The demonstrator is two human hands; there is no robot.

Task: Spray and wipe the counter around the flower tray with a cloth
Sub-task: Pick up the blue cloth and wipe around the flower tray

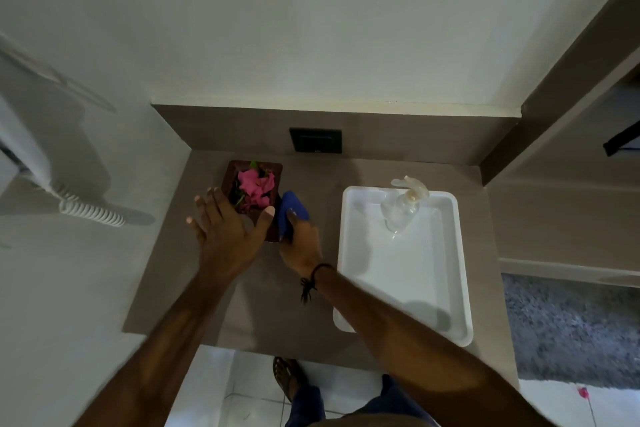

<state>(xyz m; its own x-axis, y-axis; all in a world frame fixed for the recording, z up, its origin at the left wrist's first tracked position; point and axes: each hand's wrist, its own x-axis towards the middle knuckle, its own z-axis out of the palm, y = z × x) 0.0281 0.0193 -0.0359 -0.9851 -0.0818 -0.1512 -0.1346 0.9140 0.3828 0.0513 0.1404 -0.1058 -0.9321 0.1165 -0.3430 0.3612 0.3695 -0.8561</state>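
A small dark wooden flower tray [273,172] with pink petals and green leaves sits at the back left of the brown counter [311,173]. My left hand [227,232] hovers with spread fingers over the tray's near left part, the thumb at its front edge; whether it touches the tray I cannot tell. My right hand [300,246] presses a blue cloth [291,210] onto the counter right beside the tray's right side. A clear spray bottle [403,204] stands in a white plastic tray [453,274] to the right.
A black wall socket [316,140] sits on the backsplash behind the flower tray. A white coiled cord [91,211] hangs at the left wall. The counter's front edge is near my legs; a grey rug [571,329] lies on the floor at right.
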